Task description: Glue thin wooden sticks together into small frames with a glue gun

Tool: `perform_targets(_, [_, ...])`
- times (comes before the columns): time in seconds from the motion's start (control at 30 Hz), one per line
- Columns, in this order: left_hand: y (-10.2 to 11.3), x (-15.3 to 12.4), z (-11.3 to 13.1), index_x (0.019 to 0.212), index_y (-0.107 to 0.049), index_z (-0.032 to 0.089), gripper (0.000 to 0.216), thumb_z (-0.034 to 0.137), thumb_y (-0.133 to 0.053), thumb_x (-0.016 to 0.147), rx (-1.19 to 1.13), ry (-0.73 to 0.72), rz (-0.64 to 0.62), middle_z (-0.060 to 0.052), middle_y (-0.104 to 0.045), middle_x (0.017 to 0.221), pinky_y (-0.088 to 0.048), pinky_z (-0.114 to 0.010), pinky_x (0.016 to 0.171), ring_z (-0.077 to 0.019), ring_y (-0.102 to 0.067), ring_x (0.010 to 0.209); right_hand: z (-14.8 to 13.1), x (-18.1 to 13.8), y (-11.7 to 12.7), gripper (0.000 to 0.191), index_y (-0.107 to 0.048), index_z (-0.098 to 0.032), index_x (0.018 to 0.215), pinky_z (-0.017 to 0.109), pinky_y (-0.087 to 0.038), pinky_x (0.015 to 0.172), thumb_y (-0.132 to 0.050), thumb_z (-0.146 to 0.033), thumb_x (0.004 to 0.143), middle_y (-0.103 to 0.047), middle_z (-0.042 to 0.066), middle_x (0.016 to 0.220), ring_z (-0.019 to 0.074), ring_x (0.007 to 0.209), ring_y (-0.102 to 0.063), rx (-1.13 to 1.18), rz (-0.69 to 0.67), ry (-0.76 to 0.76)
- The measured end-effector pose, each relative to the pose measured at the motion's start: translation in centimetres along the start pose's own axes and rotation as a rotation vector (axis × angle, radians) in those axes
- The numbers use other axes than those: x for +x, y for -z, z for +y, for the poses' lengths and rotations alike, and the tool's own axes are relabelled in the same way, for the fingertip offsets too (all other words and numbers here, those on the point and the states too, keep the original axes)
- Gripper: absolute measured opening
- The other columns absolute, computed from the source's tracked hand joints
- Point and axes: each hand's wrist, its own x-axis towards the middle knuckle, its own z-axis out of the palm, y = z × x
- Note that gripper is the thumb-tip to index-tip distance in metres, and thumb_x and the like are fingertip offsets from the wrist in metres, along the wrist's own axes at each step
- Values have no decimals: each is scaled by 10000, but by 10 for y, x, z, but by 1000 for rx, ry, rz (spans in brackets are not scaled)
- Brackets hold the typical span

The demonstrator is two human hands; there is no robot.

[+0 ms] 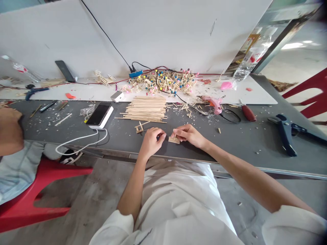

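Note:
My right hand pinches a short wooden stick, its fingertips just over a small flat row of short wooden sticks laid side by side on the grey table. To its left, my left hand is curled with thumb and fingers drawn together; whether anything small is between them is hidden. A little frame of glued-looking sticks lies beyond my left hand. Behind it, a stack of long thin wooden sticks lies flat on the table.
A heap of sticks with coloured balls lies at the back. A pink glue gun, a red-handled tool and blue-handled cutters lie right. A phone on a white power bank with a cable lies left, near another person's arm.

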Motion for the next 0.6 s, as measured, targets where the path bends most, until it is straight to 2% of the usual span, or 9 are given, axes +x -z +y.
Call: perform_targets(0.6, [-1, 0, -1, 851, -668, 194, 181, 262, -571, 989, -11, -12, 12, -43, -683, 834, -448, -355, 831, -210, -619, 850, -2, 0, -1, 543, -775, -118, 829, 259, -296, 527, -629, -634, 915, -497, -23, 542, 90, 525, -379, -8, 4, -6])
